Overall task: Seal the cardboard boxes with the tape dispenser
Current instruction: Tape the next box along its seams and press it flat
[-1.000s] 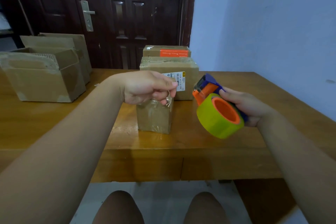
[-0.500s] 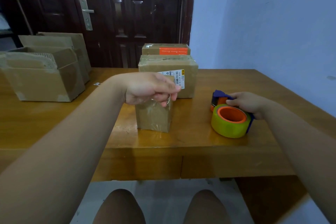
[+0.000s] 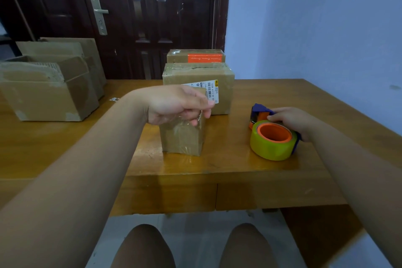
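I am looking down from the head camera at a shiny brown wooden tabletop (image 3: pixel 65 148). The left hand (image 3: pixel 180 104) is hanging over the top of a small brown cardboard box (image 3: pixel 182 137), which is standing upright near the middle of the tabletop. Its fingers are curling in and pinching a strip of clear tape (image 3: pixel 199 116) right at the top of the box. More shiny tape is showing on the near face of the box.

The blue and orange tape dispenser (image 3: pixel 273 137) with its fat yellow-green roll is lying flat on the tabletop, to the right of the small box and apart from it. The right hand (image 3: pixel 291 119) is gripping it at its far right side, with the fingers curling over the blue handle.

Just behind the small box a bigger taped brown box with a white label (image 3: pixel 224 93) is sitting. Farther back is a brown box with an orange label (image 3: pixel 195 57). At the far left, open brown boxes (image 3: pixel 47 98) are standing together. A dark wooden door (image 3: pixel 148 17) and a pale blue wall (image 3: pixel 315 28) are showing behind the tabletop.
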